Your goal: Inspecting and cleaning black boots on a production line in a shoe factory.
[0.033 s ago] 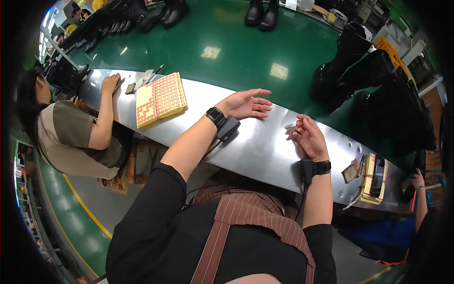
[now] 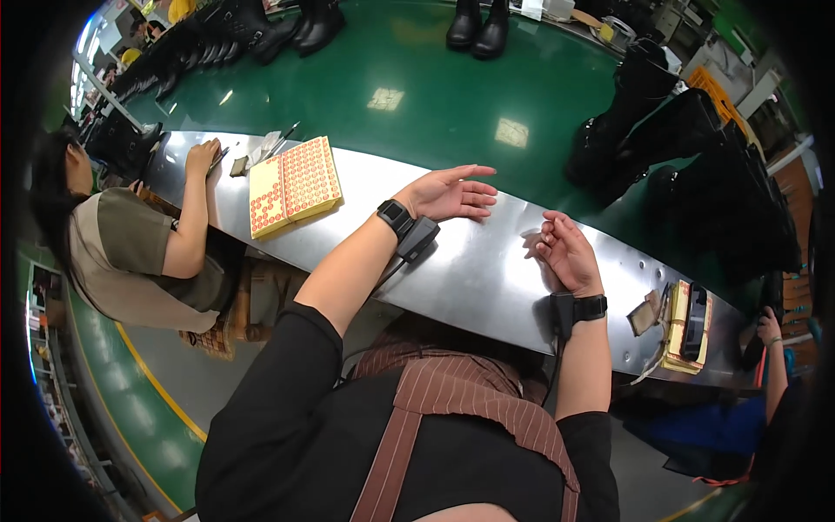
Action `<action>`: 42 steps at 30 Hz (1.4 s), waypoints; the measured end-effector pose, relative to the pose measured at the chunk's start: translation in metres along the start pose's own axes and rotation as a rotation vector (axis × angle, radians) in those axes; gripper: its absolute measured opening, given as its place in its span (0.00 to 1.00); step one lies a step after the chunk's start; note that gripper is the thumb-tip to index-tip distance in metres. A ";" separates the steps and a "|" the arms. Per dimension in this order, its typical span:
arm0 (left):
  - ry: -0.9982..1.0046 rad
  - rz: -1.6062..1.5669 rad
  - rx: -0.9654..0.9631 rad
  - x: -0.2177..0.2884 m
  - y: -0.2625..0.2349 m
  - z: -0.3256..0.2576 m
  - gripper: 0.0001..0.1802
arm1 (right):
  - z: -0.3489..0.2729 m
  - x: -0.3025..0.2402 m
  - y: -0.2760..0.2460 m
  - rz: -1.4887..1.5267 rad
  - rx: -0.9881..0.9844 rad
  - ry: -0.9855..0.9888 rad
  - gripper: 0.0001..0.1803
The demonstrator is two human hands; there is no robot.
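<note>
My left hand (image 2: 448, 193) hovers over the metal table (image 2: 435, 270), palm showing, its fingers spread and nothing in them. To its right, my right hand (image 2: 570, 252) is also empty, with loosely bent fingers that stand apart from the thumb. Each wrist carries a black strap with a dark box; a cable runs from it. Left of my left hand lies a thick yellow stack of sheets (image 2: 296, 187) printed with red round marks. Beyond my right wrist, a dark phone-like object (image 2: 694, 324) rests on a smaller yellow stack (image 2: 674, 352), beside a small brownish pad (image 2: 644, 314).
Beyond the metal strip runs a glossy green surface (image 2: 435, 96). Tall black boots (image 2: 639, 113) crowd its right side; a black pair (image 2: 478, 30) and a row of boots (image 2: 209, 43) stand farther off. A co-worker (image 2: 148, 235) sits at left; another person's arm (image 2: 774, 365) shows at right.
</note>
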State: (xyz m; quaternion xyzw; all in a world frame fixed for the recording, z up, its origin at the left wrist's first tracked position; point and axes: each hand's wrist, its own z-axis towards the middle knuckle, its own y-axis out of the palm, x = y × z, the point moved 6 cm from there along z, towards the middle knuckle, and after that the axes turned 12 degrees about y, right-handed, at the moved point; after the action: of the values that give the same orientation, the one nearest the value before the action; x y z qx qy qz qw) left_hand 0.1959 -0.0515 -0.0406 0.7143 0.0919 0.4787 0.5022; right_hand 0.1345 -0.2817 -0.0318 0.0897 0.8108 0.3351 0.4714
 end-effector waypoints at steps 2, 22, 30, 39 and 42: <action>0.001 0.009 0.031 0.000 -0.002 -0.001 0.26 | 0.000 0.001 0.001 0.015 -0.032 0.004 0.13; 0.695 2.565 -0.261 0.080 0.106 -0.082 0.04 | -0.003 0.004 0.000 -0.048 -0.036 0.021 0.12; 0.480 2.732 -0.203 0.101 0.104 -0.166 0.01 | -0.003 0.002 0.005 -0.146 0.023 0.079 0.11; 0.688 2.441 -0.096 0.063 0.065 -0.089 0.07 | -0.002 0.005 0.000 -0.061 -0.003 0.052 0.11; 0.604 2.457 -0.017 0.068 0.063 -0.057 0.08 | 0.000 0.005 -0.002 -0.073 -0.005 0.063 0.12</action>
State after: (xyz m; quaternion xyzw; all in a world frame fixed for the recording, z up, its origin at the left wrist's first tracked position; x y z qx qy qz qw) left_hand 0.1649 -0.0041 0.0527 0.1880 -0.5225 0.7723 -0.3085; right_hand 0.1318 -0.2813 -0.0369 0.0483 0.8273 0.3222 0.4576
